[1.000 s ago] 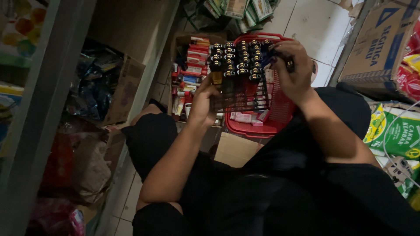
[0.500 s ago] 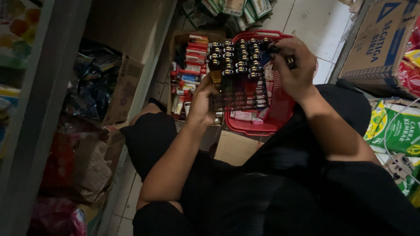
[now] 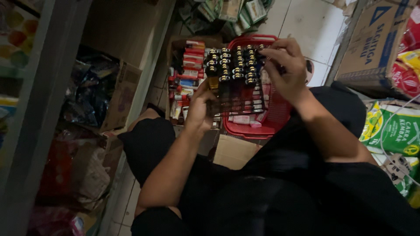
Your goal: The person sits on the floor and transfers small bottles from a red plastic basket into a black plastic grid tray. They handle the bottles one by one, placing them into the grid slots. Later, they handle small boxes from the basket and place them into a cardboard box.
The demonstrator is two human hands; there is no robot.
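Left hand (image 3: 199, 109) grips the near left edge of the lighter tray (image 3: 234, 83), fingers curled round it, holding it tilted above the red basket (image 3: 262, 126). Right hand (image 3: 284, 70) is up at the tray's far right corner, fingertips pinched together on the top of the lighters there; what exactly they pinch is too dark to tell. Rows of dark lighters with gold caps fill the tray. Left of the basket, a cardboard box (image 3: 186, 78) packed with red and white packs. Right of the basket, a big carton (image 3: 376, 43) and a green bag (image 3: 393, 131). Pale tiles (image 3: 306, 22) beyond the basket.
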